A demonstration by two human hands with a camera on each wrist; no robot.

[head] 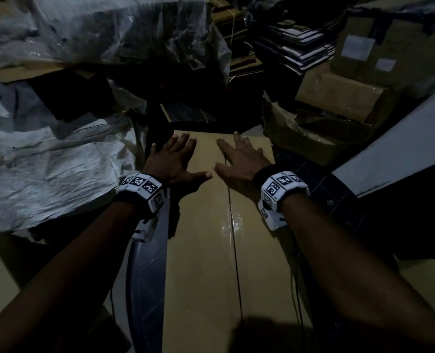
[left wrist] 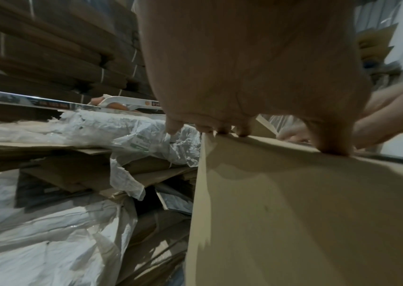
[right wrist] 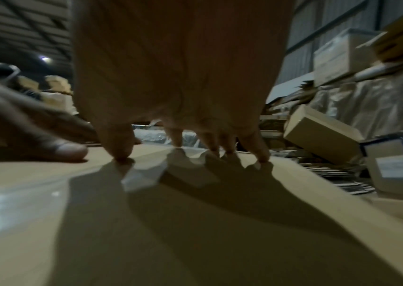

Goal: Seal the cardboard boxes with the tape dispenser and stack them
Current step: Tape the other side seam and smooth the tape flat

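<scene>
A: Where is the cardboard box [head: 201,250] at this moment?

B: It lies straight in front of the person, long and narrow, and it runs away from the camera toward the clutter. Its top flaps are closed. A glossy strip of clear tape [head: 230,225] runs along the middle seam.

A: And the hands?

B: Both lie on the far end of the top. The left hand [head: 171,159] is flat, fingers spread and straight, on the left flap — in the left wrist view its fingertips [left wrist: 222,130] reach the far edge of the box. The right hand [head: 239,159] is also flat with spread fingers, on the right flap, just beside the seam. In the right wrist view its fingertips [right wrist: 122,154] touch the cardboard. Neither hand grips anything; the thumbs point toward each other and come near, but I cannot tell if they touch.

A: What is around the box?

B: On the left, crumpled white plastic sheeting [head: 45,159] over flattened cardboard. On the right, a torn brown carton [head: 305,138], and behind it other boxes [head: 343,95] — one with white labels. Far behind there is a stack of flat dark items [head: 292,47]; the light is too weak to say what they are.

A: Do you see the tape dispenser?

B: I cannot find it in these views.
</scene>
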